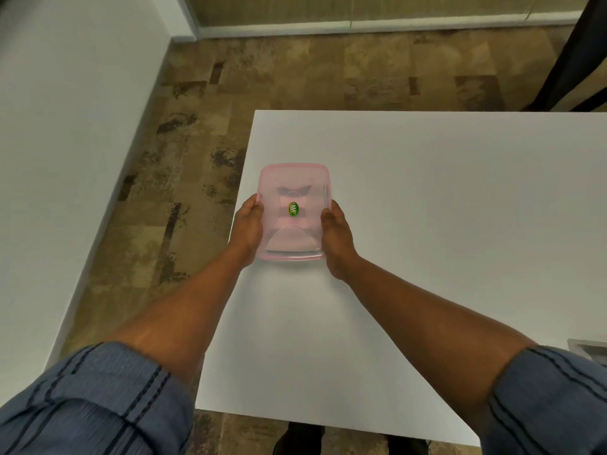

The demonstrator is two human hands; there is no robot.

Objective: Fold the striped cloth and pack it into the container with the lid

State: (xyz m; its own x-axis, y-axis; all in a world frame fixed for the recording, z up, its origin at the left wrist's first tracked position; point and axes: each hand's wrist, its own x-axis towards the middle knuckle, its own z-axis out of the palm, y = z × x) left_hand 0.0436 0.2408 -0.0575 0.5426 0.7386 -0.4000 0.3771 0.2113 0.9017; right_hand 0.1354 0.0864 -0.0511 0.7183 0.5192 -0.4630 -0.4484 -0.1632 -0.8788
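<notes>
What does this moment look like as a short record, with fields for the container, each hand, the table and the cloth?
container: pink translucent container with lid on, green oval sticker on top, near the table's left edge
left hand: left hand grips the container's left side
right hand: right hand grips the container's right side
table: white table, container on or just above it, cannot tell which
cloth: no striped cloth can be made out
</notes>
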